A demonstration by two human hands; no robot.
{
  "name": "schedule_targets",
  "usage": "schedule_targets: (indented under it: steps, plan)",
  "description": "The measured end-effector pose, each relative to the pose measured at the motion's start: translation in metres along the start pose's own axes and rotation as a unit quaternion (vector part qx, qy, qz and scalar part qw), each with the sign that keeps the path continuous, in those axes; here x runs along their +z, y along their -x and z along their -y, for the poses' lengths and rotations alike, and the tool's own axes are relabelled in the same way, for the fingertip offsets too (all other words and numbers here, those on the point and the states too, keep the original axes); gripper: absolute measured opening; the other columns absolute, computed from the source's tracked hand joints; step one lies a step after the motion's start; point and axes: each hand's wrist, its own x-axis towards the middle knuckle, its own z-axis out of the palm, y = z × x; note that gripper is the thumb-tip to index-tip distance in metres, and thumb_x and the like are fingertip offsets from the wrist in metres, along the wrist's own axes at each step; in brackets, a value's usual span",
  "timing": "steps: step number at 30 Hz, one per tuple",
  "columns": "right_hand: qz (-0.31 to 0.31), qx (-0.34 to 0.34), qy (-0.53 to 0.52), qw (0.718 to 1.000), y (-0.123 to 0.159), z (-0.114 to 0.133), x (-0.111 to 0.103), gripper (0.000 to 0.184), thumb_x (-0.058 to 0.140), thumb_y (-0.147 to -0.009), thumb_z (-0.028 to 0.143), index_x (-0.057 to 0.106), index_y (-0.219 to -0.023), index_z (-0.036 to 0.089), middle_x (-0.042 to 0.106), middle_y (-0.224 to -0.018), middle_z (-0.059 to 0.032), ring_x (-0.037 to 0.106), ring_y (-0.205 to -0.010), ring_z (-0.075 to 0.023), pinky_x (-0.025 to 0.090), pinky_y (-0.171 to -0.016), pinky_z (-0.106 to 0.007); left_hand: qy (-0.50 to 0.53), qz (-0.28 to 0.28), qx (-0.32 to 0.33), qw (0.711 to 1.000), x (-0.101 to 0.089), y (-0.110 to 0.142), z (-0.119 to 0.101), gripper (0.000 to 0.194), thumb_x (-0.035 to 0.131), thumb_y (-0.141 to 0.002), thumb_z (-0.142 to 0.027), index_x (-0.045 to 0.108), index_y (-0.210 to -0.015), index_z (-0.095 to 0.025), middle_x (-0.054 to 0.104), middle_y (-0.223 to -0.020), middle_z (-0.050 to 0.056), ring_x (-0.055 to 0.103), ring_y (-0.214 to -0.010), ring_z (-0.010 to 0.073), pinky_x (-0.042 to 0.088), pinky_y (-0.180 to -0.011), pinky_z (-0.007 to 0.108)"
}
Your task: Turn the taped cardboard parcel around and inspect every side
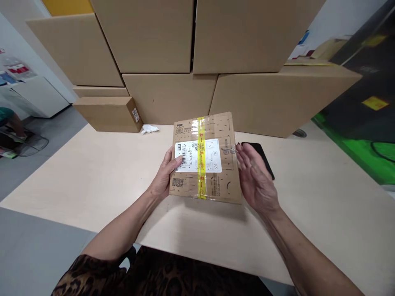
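Observation:
A flat cardboard parcel (pixel 188 189) is held up over the table, tilted toward me. Its face carries a white shipping label (pixel 212 158) and a strip of yellow tape (pixel 201 181) with red print. My left hand (pixel 163 176) grips the parcel's left edge, thumb on the label and fingers behind. Beside the right edge, my right hand (pixel 257 181) is open with its fingers stretched out and palm turned to the parcel. Whether its fingertips touch the edge I cannot tell. Behind that hand lies a flat black object (pixel 265 160), partly covered.
Large cardboard boxes (pixel 148 37) are stacked along the back of the pale table (pixel 92 172). A smaller brown box (pixel 108 115) stands at the back left, with a crumpled white tissue (pixel 149 128) next to it. Part of a seated person (pixel 12 123) shows at far left.

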Motion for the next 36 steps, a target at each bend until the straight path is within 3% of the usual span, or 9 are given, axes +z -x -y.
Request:
schedule_targets:
  steps: [3, 8, 11, 14, 19, 23, 27, 31, 36]
  plan:
    - [0.049, 0.076, 0.01, 0.996, 0.003, -0.004, 0.001, 0.082, 0.089, -0.077, 0.059, 0.057, -0.15, 0.038, 0.055, -0.166, -0.0036, 0.045, -0.16, -0.034, 0.031, -0.134, -0.065, -0.046, -0.008, 0.04, 0.998, 0.001, 0.003, 0.001, 0.066, 0.084, -0.086, -0.045, 0.055, -0.143, -0.03, 0.068, -0.15, 0.009, 0.064, -0.139, 0.0389, 0.054, -0.114, 0.058]
    - [0.115, 0.106, 0.007, 0.988, 0.007, -0.003, 0.008, 0.08, 0.095, -0.072, 0.043, 0.057, -0.143, 0.041, 0.073, -0.143, -0.0029, 0.066, -0.138, -0.0356, 0.056, -0.115, -0.064, -0.13, 0.016, 0.108, 0.985, 0.001, 0.006, 0.003, 0.077, 0.084, -0.086, -0.053, 0.051, -0.153, -0.036, 0.06, -0.159, 0.008, 0.059, -0.142, 0.0386, 0.056, -0.11, 0.054]
    - [0.05, 0.033, 0.022, 0.998, 0.007, 0.002, 0.009, 0.09, 0.096, -0.069, 0.042, 0.052, -0.147, 0.042, 0.07, -0.143, -0.0043, 0.065, -0.136, -0.0369, 0.054, -0.115, -0.065, -0.13, 0.051, 0.112, 0.984, 0.0, 0.002, 0.004, 0.073, 0.074, -0.09, -0.067, 0.056, -0.152, -0.034, 0.062, -0.157, 0.008, 0.054, -0.147, 0.0386, 0.049, -0.117, 0.055]
    - [0.01, -0.099, 0.116, 0.988, 0.006, 0.004, 0.001, 0.108, 0.1, -0.061, 0.038, 0.045, -0.154, 0.043, 0.055, -0.158, -0.0053, 0.047, -0.154, -0.0375, 0.038, -0.128, -0.065, -0.119, 0.067, 0.088, 0.987, 0.001, -0.001, 0.004, 0.071, 0.066, -0.09, -0.078, 0.063, -0.145, -0.033, 0.06, -0.16, 0.009, 0.051, -0.149, 0.0401, 0.046, -0.118, 0.058]
    - [0.071, -0.267, 0.326, 0.904, -0.002, -0.001, -0.022, 0.122, 0.099, -0.061, 0.043, 0.032, -0.163, 0.04, 0.037, -0.168, -0.01, 0.034, -0.159, -0.0427, 0.031, -0.128, -0.073, -0.046, 0.031, 0.028, 0.998, 0.005, 0.001, -0.002, 0.074, 0.059, -0.09, -0.084, 0.066, -0.143, -0.033, 0.06, -0.161, 0.007, 0.052, -0.148, 0.0366, 0.046, -0.117, 0.055]
    - [0.111, -0.416, 0.415, 0.801, -0.008, 0.001, -0.027, 0.12, 0.089, -0.07, 0.047, 0.024, -0.17, 0.039, 0.035, -0.169, -0.0112, 0.039, -0.154, -0.0455, 0.039, -0.121, -0.075, 0.039, 0.006, 0.017, 0.999, 0.003, 0.002, -0.01, 0.067, 0.055, -0.097, -0.078, 0.066, -0.143, -0.03, 0.067, -0.153, 0.007, 0.056, -0.147, 0.0338, 0.05, -0.117, 0.052]
    - [0.126, -0.515, 0.477, 0.701, -0.01, 0.005, -0.027, 0.106, 0.08, -0.077, 0.038, 0.029, -0.17, 0.037, 0.042, -0.166, -0.0101, 0.05, -0.145, -0.0434, 0.034, -0.123, -0.073, 0.112, 0.056, -0.058, 0.99, -0.005, -0.002, -0.016, 0.069, 0.05, -0.101, -0.074, 0.067, -0.142, -0.02, 0.078, -0.135, 0.013, 0.068, -0.136, 0.0356, 0.057, -0.112, 0.051]
    - [0.138, -0.519, 0.514, 0.669, -0.01, 0.004, -0.03, 0.096, 0.077, -0.079, 0.033, 0.034, -0.164, 0.045, 0.042, -0.17, -0.0039, 0.049, -0.148, -0.0428, 0.027, -0.125, -0.075, 0.127, 0.081, -0.119, 0.981, -0.019, -0.012, -0.017, 0.061, 0.063, -0.1, -0.061, 0.068, -0.139, -0.015, 0.083, -0.12, 0.015, 0.076, -0.123, 0.0363, 0.061, -0.107, 0.048]
    - [0.149, -0.543, 0.532, 0.633, -0.007, 0.003, -0.029, 0.077, 0.073, -0.082, 0.019, 0.051, -0.148, 0.052, 0.051, -0.163, 0.0065, 0.038, -0.159, -0.0325, 0.02, -0.134, -0.064, 0.066, 0.068, -0.124, 0.988, -0.04, -0.021, -0.023, 0.072, 0.069, -0.089, -0.074, 0.074, -0.128, -0.014, 0.085, -0.111, 0.018, 0.08, -0.113, 0.0406, 0.065, -0.097, 0.052]
